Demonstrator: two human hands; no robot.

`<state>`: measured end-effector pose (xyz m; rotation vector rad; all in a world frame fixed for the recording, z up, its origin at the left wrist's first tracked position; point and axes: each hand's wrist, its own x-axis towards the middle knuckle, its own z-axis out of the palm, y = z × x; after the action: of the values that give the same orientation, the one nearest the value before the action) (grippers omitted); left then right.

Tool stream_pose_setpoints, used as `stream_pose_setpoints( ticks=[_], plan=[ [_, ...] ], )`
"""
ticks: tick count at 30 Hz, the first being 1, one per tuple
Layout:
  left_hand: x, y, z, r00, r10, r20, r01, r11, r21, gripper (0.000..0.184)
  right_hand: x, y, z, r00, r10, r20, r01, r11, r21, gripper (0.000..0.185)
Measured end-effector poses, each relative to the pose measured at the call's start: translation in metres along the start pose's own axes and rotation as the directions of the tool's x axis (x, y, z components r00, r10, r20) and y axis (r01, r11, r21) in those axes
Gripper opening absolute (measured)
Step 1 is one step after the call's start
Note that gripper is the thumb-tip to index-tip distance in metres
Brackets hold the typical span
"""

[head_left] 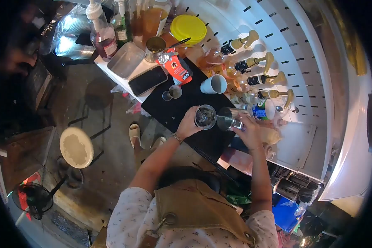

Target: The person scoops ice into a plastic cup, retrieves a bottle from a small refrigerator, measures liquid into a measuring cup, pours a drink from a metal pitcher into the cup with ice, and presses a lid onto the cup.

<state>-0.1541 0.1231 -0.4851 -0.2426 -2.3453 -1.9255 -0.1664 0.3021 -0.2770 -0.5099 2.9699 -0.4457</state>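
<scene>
- Left hand (pixel 189 122): fingers wrapped around the side of a clear cup (pixel 205 117); cup mouth faces the camera, contents too unclear to name.
- Right hand (pixel 249 129): closed at the handle of a metal pitcher (pixel 225 119), just right of the clear cup, mouth toward it; can't tell if the rims touch or if anything flows.
- Hands apart from each other, each with its own vessel; both vessels above the black mat (pixel 163 105).
- On mat: pale cup (pixel 208 87) upright, beyond the 2 held vessels; jigger (pixel 175 91) near the phone; red packet (pixel 180 72) at the far edge.
- Phone (pixel 148 81) left of mat, near clear container (pixel 127 59).
- Metal cup (pixel 156 44) behind the packet; yellow lid (pixel 188 29) farther back.
- Right side: 4 gold pump tops (pixel 269 62) in a row on bottles, along the white slotted wall (pixel 291 45).
- Floor, left: round stool (pixel 76 147).
</scene>
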Motion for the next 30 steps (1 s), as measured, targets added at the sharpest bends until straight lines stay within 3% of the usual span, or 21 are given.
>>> stream_pose_setpoints(
  ticks=[3, 9, 19, 22, 25, 27, 28, 30],
  plan=[
    [0.002, 0.003, -0.001, 1.000, 0.001, -0.005, -0.001, 1.000, -0.003, 0.076, 0.002, -0.009, 0.005, 0.998, -0.066, 0.001, 0.065, 0.988, -0.139, 0.036],
    [0.002, 0.000, -0.002, 1.000, 0.000, 0.012, 0.000, 0.999, -0.042, 0.076, 0.009, -0.042, 0.001, 0.991, -0.023, 0.134, 0.069, 0.933, -0.354, 0.035],
    [-0.001, -0.004, -0.005, 0.998, -0.011, 0.067, 0.018, 0.995, -0.101, 0.081, 0.014, -0.080, -0.001, 0.975, -0.156, 0.157, 0.215, 0.833, -0.509, 0.035],
    [0.002, 0.002, -0.005, 0.999, 0.032, 0.018, -0.031, 0.998, -0.050, 0.081, 0.013, -0.081, -0.004, 0.976, -0.080, 0.200, 0.165, 0.875, -0.455, 0.034],
    [0.004, 0.001, -0.003, 0.999, -0.003, 0.047, 0.004, 0.999, -0.032, 0.079, 0.006, -0.056, -0.002, 0.997, -0.046, 0.061, 0.064, 0.943, -0.326, 0.034],
    [0.004, -0.003, -0.004, 0.998, -0.004, 0.056, 0.006, 1.000, -0.031, 0.078, 0.002, -0.041, -0.007, 0.987, 0.147, 0.063, -0.145, 0.989, -0.039, 0.038],
    [0.004, -0.002, -0.005, 0.998, -0.007, 0.068, 0.009, 0.999, -0.034, 0.077, -0.004, -0.029, -0.006, 0.988, 0.145, 0.060, -0.143, 0.989, -0.035, 0.038],
    [0.001, -0.003, -0.012, 0.997, -0.042, 0.061, 0.046, 0.997, -0.066, 0.078, -0.019, 0.000, 0.008, 0.955, 0.291, -0.051, -0.246, 0.879, 0.409, 0.042]
  ],
)
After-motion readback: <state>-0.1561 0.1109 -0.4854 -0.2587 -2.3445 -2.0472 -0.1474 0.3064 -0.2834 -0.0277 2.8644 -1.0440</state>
